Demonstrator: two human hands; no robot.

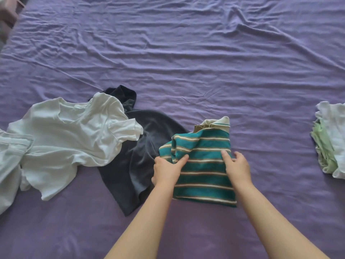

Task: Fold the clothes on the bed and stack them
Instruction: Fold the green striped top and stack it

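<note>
Purple bedsheet (186,53) carries a white T-shirt (71,139) and dark garment (138,161) at left, folded stack (330,141) at right. Striped polo (203,165) lies centre, partly folded. Left hand (168,171) pinches its left edge; right hand (237,167) grips its right edge.

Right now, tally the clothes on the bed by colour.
White: 3, unfolded shirt, garment at left edge, folded piece on the stack
Dark grey shirt: 1
Teal striped shirt: 1
Light green folded piece: 1
Total: 6
</note>
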